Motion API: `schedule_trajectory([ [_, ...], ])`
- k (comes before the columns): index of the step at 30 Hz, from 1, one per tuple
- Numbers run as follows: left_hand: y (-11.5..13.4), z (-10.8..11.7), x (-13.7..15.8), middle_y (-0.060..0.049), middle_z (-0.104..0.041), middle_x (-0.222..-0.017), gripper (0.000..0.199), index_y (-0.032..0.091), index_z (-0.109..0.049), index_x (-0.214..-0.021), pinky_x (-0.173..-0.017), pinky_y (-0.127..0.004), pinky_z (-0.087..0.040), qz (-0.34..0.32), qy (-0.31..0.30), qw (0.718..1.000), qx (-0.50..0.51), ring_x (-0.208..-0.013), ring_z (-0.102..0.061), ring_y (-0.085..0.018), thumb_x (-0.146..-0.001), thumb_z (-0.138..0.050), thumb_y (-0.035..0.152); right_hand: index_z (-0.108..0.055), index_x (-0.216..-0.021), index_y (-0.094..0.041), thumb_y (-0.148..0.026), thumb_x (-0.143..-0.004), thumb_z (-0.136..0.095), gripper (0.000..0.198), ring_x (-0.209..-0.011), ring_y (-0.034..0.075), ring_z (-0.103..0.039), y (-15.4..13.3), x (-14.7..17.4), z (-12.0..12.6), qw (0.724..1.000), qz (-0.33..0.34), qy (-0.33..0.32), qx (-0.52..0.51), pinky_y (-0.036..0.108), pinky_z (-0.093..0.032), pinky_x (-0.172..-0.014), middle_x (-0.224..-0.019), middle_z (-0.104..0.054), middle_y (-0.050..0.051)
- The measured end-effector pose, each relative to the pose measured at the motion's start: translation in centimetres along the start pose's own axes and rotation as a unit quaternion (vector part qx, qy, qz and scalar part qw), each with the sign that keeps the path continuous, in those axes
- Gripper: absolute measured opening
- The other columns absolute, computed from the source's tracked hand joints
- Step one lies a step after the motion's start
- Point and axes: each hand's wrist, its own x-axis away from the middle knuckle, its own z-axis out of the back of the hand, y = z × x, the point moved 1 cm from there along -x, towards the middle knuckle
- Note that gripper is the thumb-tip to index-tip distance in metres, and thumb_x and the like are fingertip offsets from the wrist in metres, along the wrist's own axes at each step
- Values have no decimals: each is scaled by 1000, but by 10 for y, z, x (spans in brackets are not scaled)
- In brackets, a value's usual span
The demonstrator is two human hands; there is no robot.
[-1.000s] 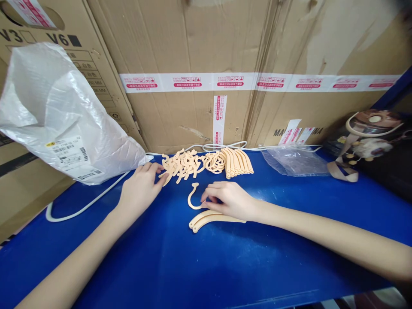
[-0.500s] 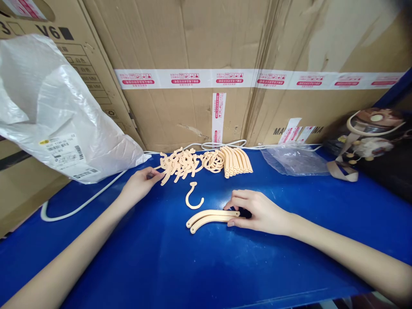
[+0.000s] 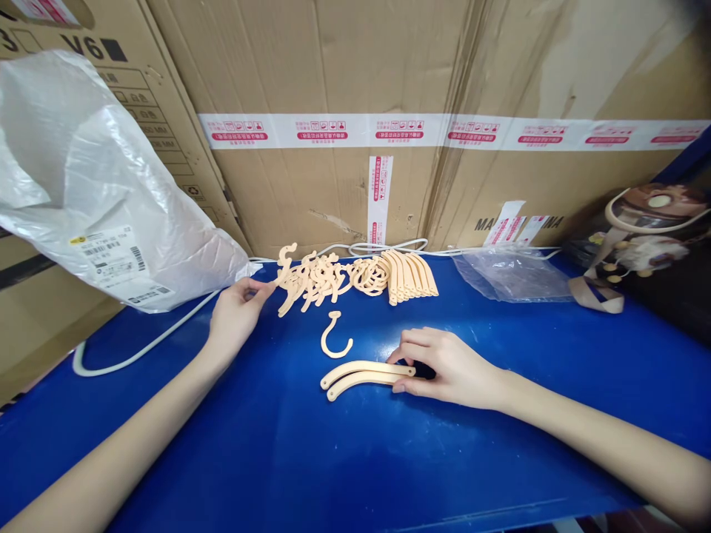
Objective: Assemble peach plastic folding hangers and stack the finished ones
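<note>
1. Left hand: forearm reaching forward; thumb and fingers pinch a curved piece at the left end of the pile.
2. Right hand: thumb and fingertips pinch the right ends of two bars on the worktop.
3. Lettering: "V6", left carton; "MA" and "INA", rear carton; bag label illegible.

We find the right end of the lower curved bar hidden by the right hand. The white bag is cut off left; its label we cannot read.
</note>
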Motion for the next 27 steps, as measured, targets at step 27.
schedule_trajectory([
  [27, 51, -23, 78, 3, -58, -68, 30, 19, -58, -71, -58, -24, -39, -132, -413, 899, 68, -62, -52, -12, -79, -58, 48, -66, -99, -19, -34, -93, -53, 20, -79, 17, -61, 8, 3, 14, 973, 5, 210, 98, 31, -44, -68, -90, -67, 6],
])
